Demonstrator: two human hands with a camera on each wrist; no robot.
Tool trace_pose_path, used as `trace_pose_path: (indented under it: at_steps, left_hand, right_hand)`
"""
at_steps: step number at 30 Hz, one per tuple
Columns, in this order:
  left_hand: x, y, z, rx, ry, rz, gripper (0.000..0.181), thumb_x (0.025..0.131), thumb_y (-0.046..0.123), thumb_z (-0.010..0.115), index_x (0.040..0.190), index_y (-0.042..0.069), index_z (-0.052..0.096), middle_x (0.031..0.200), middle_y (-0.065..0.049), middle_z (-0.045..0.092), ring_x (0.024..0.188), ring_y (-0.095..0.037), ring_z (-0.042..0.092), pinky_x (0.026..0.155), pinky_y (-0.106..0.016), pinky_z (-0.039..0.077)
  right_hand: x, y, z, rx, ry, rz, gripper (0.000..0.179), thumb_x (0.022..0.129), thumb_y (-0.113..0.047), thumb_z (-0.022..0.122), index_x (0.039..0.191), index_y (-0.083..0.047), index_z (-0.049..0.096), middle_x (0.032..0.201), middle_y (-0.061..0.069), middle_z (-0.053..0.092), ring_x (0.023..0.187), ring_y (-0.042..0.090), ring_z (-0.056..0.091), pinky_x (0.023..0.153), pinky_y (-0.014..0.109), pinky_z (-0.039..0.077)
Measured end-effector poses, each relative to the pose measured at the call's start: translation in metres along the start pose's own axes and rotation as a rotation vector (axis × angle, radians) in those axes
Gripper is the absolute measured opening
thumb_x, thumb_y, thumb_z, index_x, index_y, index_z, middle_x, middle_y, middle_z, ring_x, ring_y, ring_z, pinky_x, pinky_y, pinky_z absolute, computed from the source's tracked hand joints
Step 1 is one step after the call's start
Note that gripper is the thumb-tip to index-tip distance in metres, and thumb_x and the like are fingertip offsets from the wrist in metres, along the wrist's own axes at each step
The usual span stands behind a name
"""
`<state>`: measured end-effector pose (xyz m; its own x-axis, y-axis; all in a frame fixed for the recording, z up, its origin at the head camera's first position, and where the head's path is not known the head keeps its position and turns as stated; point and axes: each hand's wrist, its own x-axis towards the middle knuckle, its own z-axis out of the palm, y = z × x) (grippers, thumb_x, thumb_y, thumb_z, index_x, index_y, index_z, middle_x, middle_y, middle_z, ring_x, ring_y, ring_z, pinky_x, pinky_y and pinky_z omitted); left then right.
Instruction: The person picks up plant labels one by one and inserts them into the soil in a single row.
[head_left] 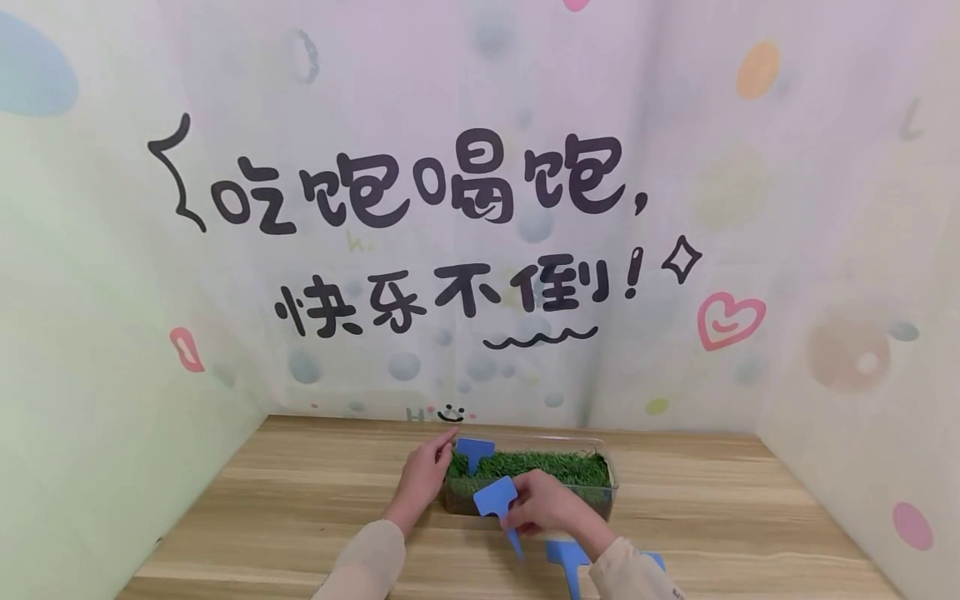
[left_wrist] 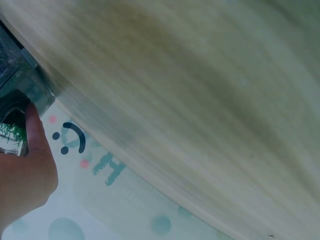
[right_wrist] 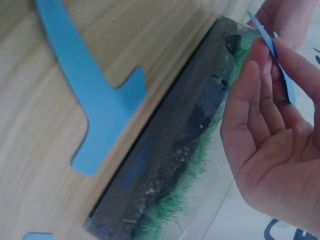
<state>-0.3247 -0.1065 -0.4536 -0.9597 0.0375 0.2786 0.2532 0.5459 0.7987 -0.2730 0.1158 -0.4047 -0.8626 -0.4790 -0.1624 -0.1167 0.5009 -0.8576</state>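
Note:
A clear plastic box (head_left: pixel 611 487) stands on the table, with dark soil (right_wrist: pixel 165 145) under green grass (head_left: pixel 547 468). One blue T-shaped plant label (head_left: pixel 476 451) stands upright at the grass's left end. My left hand (head_left: pixel 423 477) touches the box's left end with a finger extended; some of its fingers are hidden. My right hand (head_left: pixel 546 502) pinches another blue plant label (head_left: pixel 496 498) between thumb and fingers. That label is in front of the box, its pointed stem slanting down, apart from the grass.
Near the table's front lies another blue label (head_left: pixel 567 552), and one more (head_left: pixel 655 559) is partly hidden by the right sleeve (head_left: pixel 630 571). The wooden table (head_left: pixel 322 492) meets a printed cloth wall (head_left: pixel 450 375) behind the box.

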Motion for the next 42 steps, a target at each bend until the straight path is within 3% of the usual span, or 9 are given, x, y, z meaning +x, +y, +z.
trace_pose_path:
  at_steps: [2, 7, 11, 17, 23, 29, 36, 39, 42]
  left_hand:
    - [0.000, 0.000, 0.000, -0.002, -0.005, 0.000, 0.040, 0.104, 0.012, 0.047, 0.143, 0.013, 0.057, 0.075, -0.008, 0.062, 0.046, -0.010, 0.033, 0.044, -0.022, 0.030]
    - [0.000, -0.001, 0.000, -0.017, -0.003, -0.001, 0.040, 0.104, 0.012, 0.048, 0.142, 0.012, 0.057, 0.098, -0.015, 0.072, 0.046, -0.010, 0.033, 0.044, -0.022, 0.031]
    - [0.000, -0.001, 0.000, -0.015, 0.001, -0.002, 0.039, 0.104, 0.012, 0.048, 0.142, 0.012, 0.058, 0.112, -0.015, 0.072, 0.046, -0.009, 0.034, 0.044, -0.022, 0.032]
    - [0.000, -0.001, 0.000, -0.012, 0.002, -0.011, 0.039, 0.104, 0.013, 0.049, 0.142, 0.013, 0.058, 0.101, -0.014, 0.072, 0.047, -0.010, 0.034, 0.044, -0.022, 0.032]
    - [-0.001, 0.000, -0.001, -0.022, -0.004, -0.010, 0.040, 0.104, 0.012, 0.048, 0.142, 0.013, 0.057, 0.107, -0.014, 0.073, 0.046, -0.010, 0.035, 0.044, -0.023, 0.032]
    - [-0.001, 0.002, -0.002, -0.025, -0.020, -0.029, 0.040, 0.105, 0.014, 0.047, 0.144, 0.016, 0.056, 0.080, -0.009, 0.065, 0.045, -0.009, 0.033, 0.043, -0.022, 0.031]
    - [0.000, 0.002, -0.001, -0.010, -0.024, -0.025, 0.040, 0.105, 0.014, 0.047, 0.144, 0.015, 0.056, 0.062, -0.001, 0.049, 0.044, -0.010, 0.032, 0.043, -0.023, 0.031]
    - [0.000, 0.002, -0.001, -0.016, -0.028, -0.022, 0.040, 0.105, 0.013, 0.046, 0.144, 0.013, 0.055, 0.060, 0.000, 0.048, 0.044, -0.010, 0.031, 0.043, -0.023, 0.030]
    - [-0.001, 0.003, -0.002, -0.026, -0.031, -0.020, 0.040, 0.105, 0.013, 0.046, 0.144, 0.012, 0.055, 0.066, -0.004, 0.056, 0.044, -0.011, 0.032, 0.043, -0.023, 0.030]
  right_hand:
    - [0.001, -0.002, -0.002, -0.013, 0.014, -0.010, 0.010, 0.085, -0.004, 0.075, 0.085, -0.002, 0.065, 0.069, 0.001, 0.066, 0.061, 0.012, 0.065, 0.064, 0.039, 0.059]
    - [0.001, -0.007, -0.004, -0.023, 0.048, -0.034, 0.012, 0.086, -0.005, 0.074, 0.083, -0.002, 0.063, 0.068, 0.002, 0.067, 0.060, 0.012, 0.062, 0.064, 0.039, 0.059]
    - [0.001, -0.013, -0.007, -0.025, 0.067, -0.041, 0.010, 0.088, -0.007, 0.072, 0.086, -0.001, 0.064, 0.071, 0.006, 0.068, 0.061, 0.012, 0.062, 0.063, 0.038, 0.058]
    - [0.004, -0.018, -0.011, -0.032, 0.114, -0.097, 0.009, 0.089, -0.007, 0.071, 0.088, 0.001, 0.066, 0.070, 0.007, 0.067, 0.063, 0.014, 0.062, 0.063, 0.037, 0.057]
    - [0.008, -0.021, -0.015, 0.007, 0.138, -0.139, 0.008, 0.091, -0.005, 0.068, 0.089, 0.002, 0.065, 0.069, 0.007, 0.065, 0.063, 0.015, 0.060, 0.058, 0.028, 0.050]
    - [0.013, -0.024, -0.018, 0.020, 0.179, -0.164, 0.009, 0.092, -0.006, 0.068, 0.090, 0.002, 0.065, 0.074, 0.013, 0.067, 0.062, 0.016, 0.057, 0.060, 0.035, 0.051]
    - [0.019, -0.027, -0.018, 0.060, 0.259, -0.179, 0.012, 0.093, -0.004, 0.066, 0.102, 0.003, 0.066, 0.084, 0.013, 0.070, 0.069, 0.018, 0.061, 0.063, 0.036, 0.052]
    - [0.021, -0.029, -0.017, 0.049, 0.314, -0.173, 0.014, 0.093, -0.005, 0.068, 0.104, 0.003, 0.066, 0.085, 0.013, 0.069, 0.071, 0.019, 0.063, 0.065, 0.038, 0.054]
    - [0.022, -0.029, -0.016, 0.038, 0.361, -0.167, 0.016, 0.091, -0.005, 0.069, 0.105, 0.003, 0.067, 0.087, 0.013, 0.069, 0.072, 0.019, 0.064, 0.067, 0.039, 0.055]
